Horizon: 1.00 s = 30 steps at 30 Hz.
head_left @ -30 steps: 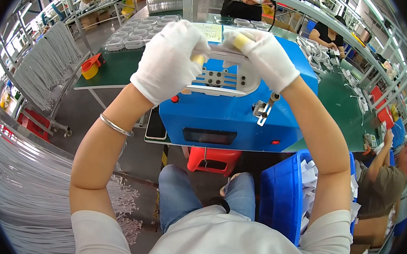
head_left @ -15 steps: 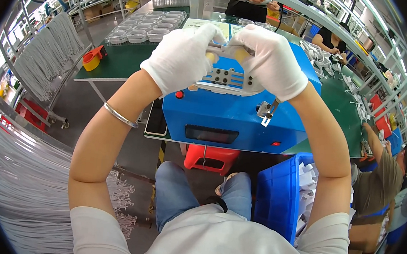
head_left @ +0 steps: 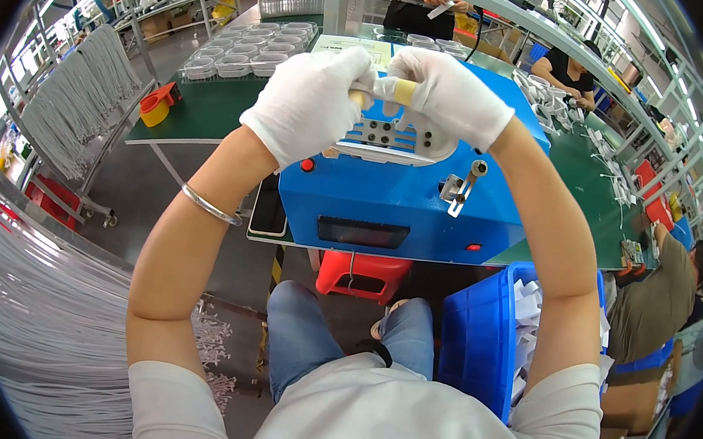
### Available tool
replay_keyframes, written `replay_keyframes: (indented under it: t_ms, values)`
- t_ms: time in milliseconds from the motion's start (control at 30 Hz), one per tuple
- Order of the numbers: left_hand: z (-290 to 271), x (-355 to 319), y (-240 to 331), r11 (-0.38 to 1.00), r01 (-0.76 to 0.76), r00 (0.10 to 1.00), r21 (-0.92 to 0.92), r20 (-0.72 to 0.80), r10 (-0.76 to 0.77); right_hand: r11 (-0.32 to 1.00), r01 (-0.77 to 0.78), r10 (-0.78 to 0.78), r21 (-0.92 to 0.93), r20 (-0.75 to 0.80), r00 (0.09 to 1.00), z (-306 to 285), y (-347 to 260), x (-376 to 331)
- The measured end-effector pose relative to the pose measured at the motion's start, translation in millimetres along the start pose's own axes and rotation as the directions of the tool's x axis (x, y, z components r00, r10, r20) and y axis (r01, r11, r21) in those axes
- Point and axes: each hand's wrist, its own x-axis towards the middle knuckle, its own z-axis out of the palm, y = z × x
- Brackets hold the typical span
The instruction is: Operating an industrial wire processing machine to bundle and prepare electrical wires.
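- You seem to be mid-step in fine two-handed finger work on the white oblong loop (head_left: 441, 151), which sits around the slotted metal plate (head_left: 375, 130) at the front of the blue machine (head_left: 303, 203), at 12 o'clock from your seat
- The loop's near side and 3 o'clock end show; your hands cover much of its far side, so you cannot be told how that part lies
- As a judgement, the next move calls for small, matched fingertip motions, with the loop undisturbed around the plate and your right wrist clear of the metal bracket (head_left: 458, 191) at the plate's 4 o'clock
- Your left hand (head_left: 311, 105), white-gloved, comes in at the plate's 10 o'clock, back of the hand up, fingers curled inward toward 3 o'clock
- Your right hand (head_left: 448, 95), gloved too, arches over the plate's 2 o'clock side, its fingers bent toward 9 o'clock, a yellowish covering on one finger
- Both hands look bent into a pinch, fingertips close together near the plate's 12 o'clock; whether either grips something between them cannot be told
- Your forearms reach forward from 7 and 5 o'clock, elbows spread wide, wrists raised above the machine
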Motion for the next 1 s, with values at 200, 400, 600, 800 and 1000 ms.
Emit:
replay_keyframes:
  t_ms: [200, 400, 600, 800, 1000]
  values:
    - [22.9, -48.9, -11.7, 0.979, 0.170, 0.846, -0.116, -0.491, -0.205, 0.848, 0.170, -0.154, 0.502, -0.074, 0.985, 2.6, 37.8, -11.6]
    - [30.4, -66.3, 26.3, 0.673, 0.211, 0.826, -0.709, -0.239, -0.511, 0.920, 0.224, -0.225, 0.321, -0.034, 0.974, 9.6, 39.3, -11.9]
    - [46.9, -75.7, 37.0, 0.782, 0.172, 0.792, -0.599, -0.388, -0.471, 0.917, 0.241, -0.224, 0.318, -0.088, 0.971, 6.6, 34.0, -22.2]
    - [88.7, -97.5, 59.1, -0.295, 0.005, 0.759, -0.955, 0.196, -0.621, 0.943, 0.271, -0.294, -0.192, -0.104, 0.950, 3.2, 22.9, -22.7]
    - [103.5, -83.2, 54.6, -0.797, -0.177, 0.847, -0.577, 0.322, -0.422, 0.962, 0.232, -0.246, -0.141, -0.093, 0.965, 3.7, 24.9, -11.6]
